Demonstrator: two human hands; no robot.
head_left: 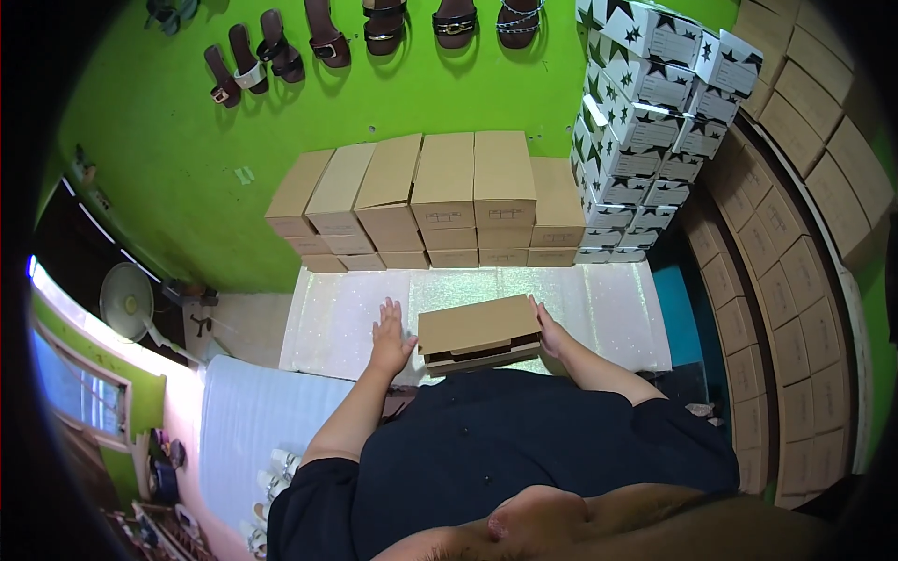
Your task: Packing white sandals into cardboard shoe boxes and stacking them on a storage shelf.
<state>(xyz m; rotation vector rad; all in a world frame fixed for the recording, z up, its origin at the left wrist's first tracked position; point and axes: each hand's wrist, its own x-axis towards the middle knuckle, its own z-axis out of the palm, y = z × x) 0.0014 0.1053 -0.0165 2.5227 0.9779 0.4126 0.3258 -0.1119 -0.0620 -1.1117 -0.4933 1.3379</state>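
Observation:
A brown cardboard shoebox (479, 323) sits slightly tilted on the sparkly white table cover, close in front of my body. Its lid is on, with a dark gap along the near side where lid and base do not meet. My right hand (553, 335) grips the box's right end, fingers reaching up to its far corner; part of that grip is hidden by the box. Just off the left end, my left hand (390, 338) is open, fingers spread over the table cover, holding nothing.
Brown shoeboxes (445, 182) stand in two layers along the table's back. Star-patterned white boxes (638, 126) are piled high at the back right. Shelves of brown boxes (781, 234) line the right side. Sandals (455, 23) hang on the green wall; a fan (126, 299) stands left.

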